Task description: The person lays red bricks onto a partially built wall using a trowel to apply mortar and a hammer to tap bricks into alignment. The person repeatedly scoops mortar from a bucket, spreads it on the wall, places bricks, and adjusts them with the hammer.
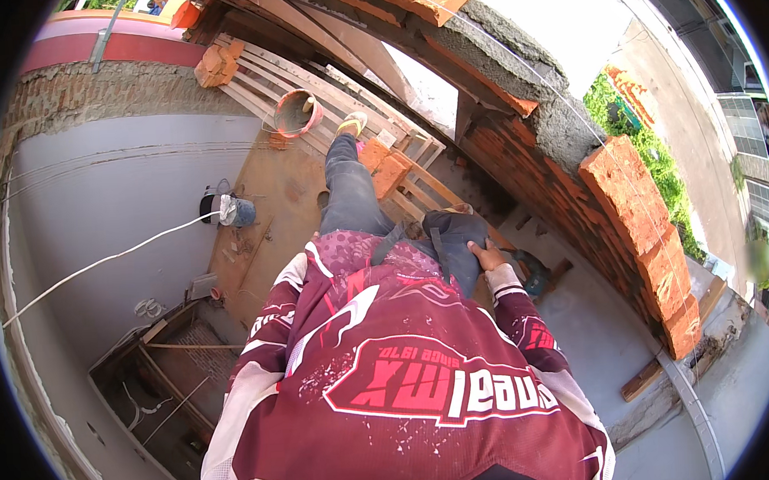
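Trouser leg (461, 246) under right hand (489, 256); left hand hidden.

One pale, smooth wall (122, 202), left, thin lines running across it; above it, a band of rough exposed brickwork (133, 92), topped by a red strip (153, 47). One brown floor (263, 251), dusty. One grey floor (585, 325), right. One dark recess (192, 354), lower left, crossed by wooden bars. Outside, upper right: green plants (673, 190), a paved strip (691, 107). Light: bright daylight.
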The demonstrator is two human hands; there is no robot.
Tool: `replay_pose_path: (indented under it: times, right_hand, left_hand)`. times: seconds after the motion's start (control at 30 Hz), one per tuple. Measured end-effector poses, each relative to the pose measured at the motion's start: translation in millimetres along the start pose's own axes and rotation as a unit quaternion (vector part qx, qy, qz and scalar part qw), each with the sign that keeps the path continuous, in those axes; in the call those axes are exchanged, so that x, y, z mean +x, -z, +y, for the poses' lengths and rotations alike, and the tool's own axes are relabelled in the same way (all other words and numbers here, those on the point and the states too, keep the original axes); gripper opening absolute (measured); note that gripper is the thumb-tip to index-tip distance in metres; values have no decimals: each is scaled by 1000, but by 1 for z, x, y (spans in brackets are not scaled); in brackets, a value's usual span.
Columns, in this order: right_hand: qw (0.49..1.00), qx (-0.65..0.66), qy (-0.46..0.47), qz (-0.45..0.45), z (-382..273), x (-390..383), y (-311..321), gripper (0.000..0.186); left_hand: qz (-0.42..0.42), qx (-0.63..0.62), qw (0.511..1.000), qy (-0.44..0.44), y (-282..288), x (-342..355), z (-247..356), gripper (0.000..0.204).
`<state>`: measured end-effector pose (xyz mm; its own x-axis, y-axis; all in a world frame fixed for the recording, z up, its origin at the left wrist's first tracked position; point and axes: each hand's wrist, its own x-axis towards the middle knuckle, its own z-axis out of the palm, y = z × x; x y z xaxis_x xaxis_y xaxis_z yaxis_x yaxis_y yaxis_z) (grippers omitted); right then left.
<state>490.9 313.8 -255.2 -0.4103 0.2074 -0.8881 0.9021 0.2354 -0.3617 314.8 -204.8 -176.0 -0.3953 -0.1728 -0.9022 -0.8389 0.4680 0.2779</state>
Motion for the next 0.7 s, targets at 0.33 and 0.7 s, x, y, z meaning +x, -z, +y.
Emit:
replay_pose_path:
  times: [0.33, 0.7]
  right_hand:
    - [989, -61, 61, 116, -99, 27, 22, 69]
    - [979, -199, 29, 28, -310, 125, -96, 57]
  left_hand:
    - [-63, -174, 982, 24, 16, 107, 22, 86]
    - [-67, 197, 977, 53, 97, 211, 199, 131]
